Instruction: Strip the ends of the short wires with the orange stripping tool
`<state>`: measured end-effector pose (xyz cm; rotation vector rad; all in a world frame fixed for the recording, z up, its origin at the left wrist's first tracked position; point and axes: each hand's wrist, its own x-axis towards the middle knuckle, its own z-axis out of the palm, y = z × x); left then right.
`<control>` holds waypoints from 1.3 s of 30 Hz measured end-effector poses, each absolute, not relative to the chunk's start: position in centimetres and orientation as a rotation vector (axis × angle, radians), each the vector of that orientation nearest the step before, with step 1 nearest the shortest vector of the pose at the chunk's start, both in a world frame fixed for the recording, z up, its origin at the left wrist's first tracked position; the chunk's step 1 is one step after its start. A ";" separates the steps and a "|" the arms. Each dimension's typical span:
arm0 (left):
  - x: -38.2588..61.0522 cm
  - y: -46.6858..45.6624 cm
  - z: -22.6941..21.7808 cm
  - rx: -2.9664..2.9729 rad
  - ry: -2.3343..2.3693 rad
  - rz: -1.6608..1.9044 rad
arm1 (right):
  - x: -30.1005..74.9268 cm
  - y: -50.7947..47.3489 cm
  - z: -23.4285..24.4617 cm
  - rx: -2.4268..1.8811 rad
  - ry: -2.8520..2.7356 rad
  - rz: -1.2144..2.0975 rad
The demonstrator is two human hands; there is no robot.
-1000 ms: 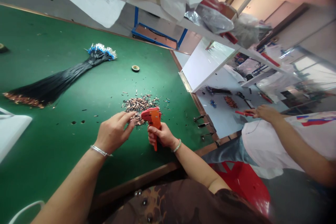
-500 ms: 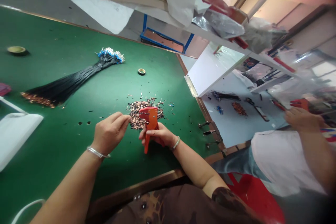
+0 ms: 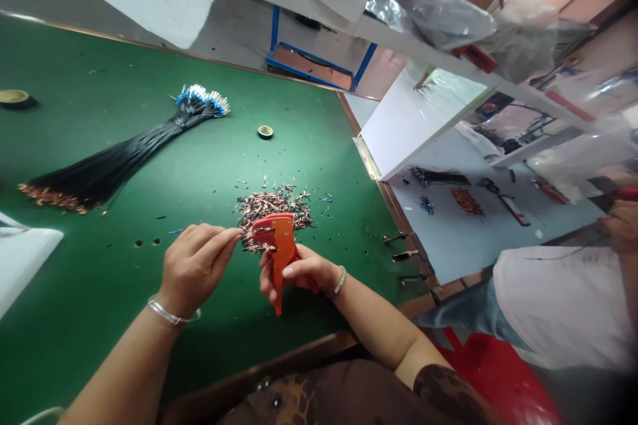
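My right hand (image 3: 299, 273) grips the handles of an orange crimping tool (image 3: 277, 247), its jaws pointing left. My left hand (image 3: 195, 267) is pinched at thumb and forefinger, its tips right at the tool's jaws; whatever small piece it holds is too tiny to make out. Just behind the tool lies a pile of small copper terminals (image 3: 273, 204) on the green table (image 3: 149, 166). A bundle of black wires (image 3: 119, 159) with blue-tipped ends lies further left, copper ends toward me.
Two tape rolls (image 3: 265, 132) (image 3: 14, 99) lie on the green table. A white object (image 3: 24, 255) sits at the left edge. At right a co-worker in a white shirt (image 3: 563, 305) works at a white bench (image 3: 448, 226) with wires and tools. A cluttered shelf (image 3: 423, 6) hangs overhead.
My right hand turned the orange tool, tilting it and shifting it slightly left and down. My left hand stayed pinched at its jaws. The co-worker's hand moved away to the right.
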<state>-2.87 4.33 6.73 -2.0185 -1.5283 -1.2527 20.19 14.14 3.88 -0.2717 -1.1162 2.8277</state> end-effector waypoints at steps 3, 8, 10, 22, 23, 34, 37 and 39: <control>-2.5 4.4 6.9 -2.060 -1.505 -1.234 | 20.2 14.1 3.9 -0.251 -1.089 2.868; -2.2 4.4 6.9 -2.093 -1.493 -1.227 | 20.2 14.1 3.8 -0.201 -1.133 2.890; -2.1 4.4 6.9 -2.105 -1.487 -1.244 | 20.2 14.0 3.8 -0.220 -1.155 2.867; -2.2 4.1 7.2 -2.110 -1.489 -1.236 | 20.2 13.9 3.8 -0.307 -1.330 2.710; -2.2 4.1 7.3 -2.108 -1.481 -1.223 | 20.2 13.9 3.7 -0.312 -1.346 2.702; -2.2 4.2 7.4 -2.116 -1.492 -1.138 | 19.8 13.6 3.6 -0.497 -1.476 2.536; -2.4 4.3 7.3 -2.114 -1.525 -1.143 | 19.7 13.6 4.0 -0.537 -1.459 2.517; -2.5 4.3 7.2 -2.096 -1.555 -1.131 | 19.6 13.5 4.3 -0.558 -1.453 2.514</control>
